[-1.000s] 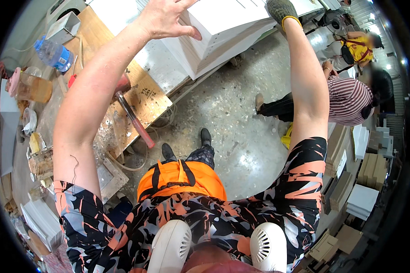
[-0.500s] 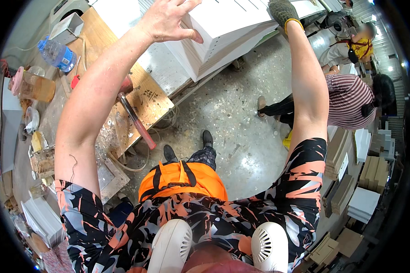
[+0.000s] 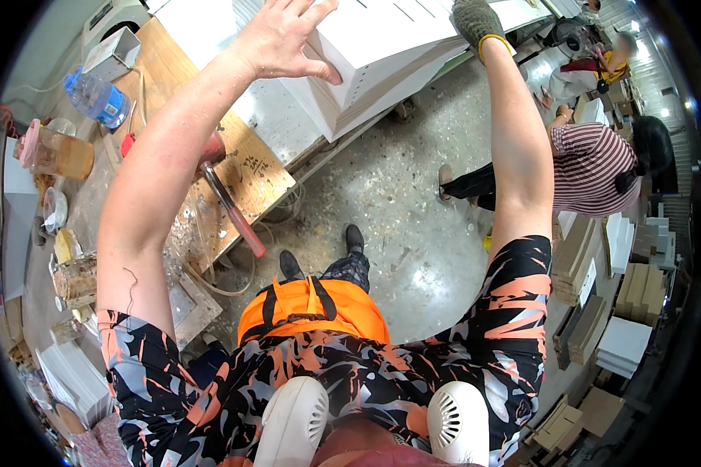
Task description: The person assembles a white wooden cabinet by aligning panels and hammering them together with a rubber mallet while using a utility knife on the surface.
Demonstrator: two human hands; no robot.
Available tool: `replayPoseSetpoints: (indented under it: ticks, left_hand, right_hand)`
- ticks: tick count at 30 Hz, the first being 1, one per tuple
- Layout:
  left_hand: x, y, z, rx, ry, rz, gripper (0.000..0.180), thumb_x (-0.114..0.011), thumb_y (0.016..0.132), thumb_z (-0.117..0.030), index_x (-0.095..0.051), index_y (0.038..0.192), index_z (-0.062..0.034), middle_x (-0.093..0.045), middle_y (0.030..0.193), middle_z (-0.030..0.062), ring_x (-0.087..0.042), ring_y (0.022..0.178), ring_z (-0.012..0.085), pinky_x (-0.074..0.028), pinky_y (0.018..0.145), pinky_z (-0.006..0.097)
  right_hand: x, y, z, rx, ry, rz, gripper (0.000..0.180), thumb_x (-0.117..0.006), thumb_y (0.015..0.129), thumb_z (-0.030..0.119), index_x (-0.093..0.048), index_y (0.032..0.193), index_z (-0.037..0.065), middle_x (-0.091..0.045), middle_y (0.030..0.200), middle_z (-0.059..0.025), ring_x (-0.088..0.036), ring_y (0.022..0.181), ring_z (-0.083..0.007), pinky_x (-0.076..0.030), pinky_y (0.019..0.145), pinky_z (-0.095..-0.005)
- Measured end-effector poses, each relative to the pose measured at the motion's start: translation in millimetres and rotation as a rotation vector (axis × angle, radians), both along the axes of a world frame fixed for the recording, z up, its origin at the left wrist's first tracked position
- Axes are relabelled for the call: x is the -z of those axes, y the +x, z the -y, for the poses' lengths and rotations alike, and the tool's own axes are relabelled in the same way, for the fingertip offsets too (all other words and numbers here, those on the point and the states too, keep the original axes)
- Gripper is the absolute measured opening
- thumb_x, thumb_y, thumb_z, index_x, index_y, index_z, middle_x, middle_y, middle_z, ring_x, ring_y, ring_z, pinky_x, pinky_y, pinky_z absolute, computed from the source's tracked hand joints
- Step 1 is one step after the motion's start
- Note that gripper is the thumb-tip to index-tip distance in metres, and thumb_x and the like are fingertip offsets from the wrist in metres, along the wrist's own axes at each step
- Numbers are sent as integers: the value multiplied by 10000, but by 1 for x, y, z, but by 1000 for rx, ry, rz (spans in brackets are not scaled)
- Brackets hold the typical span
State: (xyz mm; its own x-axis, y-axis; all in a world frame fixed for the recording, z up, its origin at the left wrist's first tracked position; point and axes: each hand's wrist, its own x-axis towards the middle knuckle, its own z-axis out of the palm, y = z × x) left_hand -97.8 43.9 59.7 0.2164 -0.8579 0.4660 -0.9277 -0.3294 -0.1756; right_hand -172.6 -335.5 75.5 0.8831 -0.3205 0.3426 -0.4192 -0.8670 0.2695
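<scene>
A thick stack of white panels [image 3: 382, 86] lies on the bench, with slots in its top sheet and a row of small holes near the front corner. My bare left hand [image 3: 292, 39] rests at the stack's left front corner, fingers spread and thumb against its side. On my right hand [image 3: 475, 23] is a dark knitted glove with a yellow cuff. It touches the far right part of the stack's front edge; its fingertips run out at the top of the picture, so their grip is hidden.
A hammer [image 3: 234, 210] with a red handle overhangs the wooden board [image 3: 249, 167]. A water bottle [image 3: 97, 97] and a jug of amber liquid [image 3: 58, 148] stand on the left. A person in a striped shirt [image 3: 596, 167] stands to the right, near stacked boards [image 3: 639, 296].
My right hand has shifted slightly left along the stack's edge. My left hand has moved a little left and down, still at the corner. The stack looks unmoved.
</scene>
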Motion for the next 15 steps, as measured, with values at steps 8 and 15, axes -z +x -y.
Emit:
replayPoseSetpoints:
  ticks: [8,15]
  left_hand:
    - [0,2,-4,-6,23,-22,1052,-790,598,-632,-457,1398,-35,-405,1469,266,-359,1375,465,-272,1137,609]
    - [0,-1,-4,16,-38,-44,1041,-796,588,-635,-483,1370,-22,-426,1448,272,-378,1358,466,-294,1123,610]
  right_hand:
    - [0,-1,-1,-11,18,42,343,-433,943,156,-692,1017,-55,-665,1019,-282,-672,933,-392,-556,814,-438]
    - [1,1,7,-87,-192,-139,306,-479,915,145,-718,972,-38,-685,976,-260,-671,915,-352,-556,806,-411]
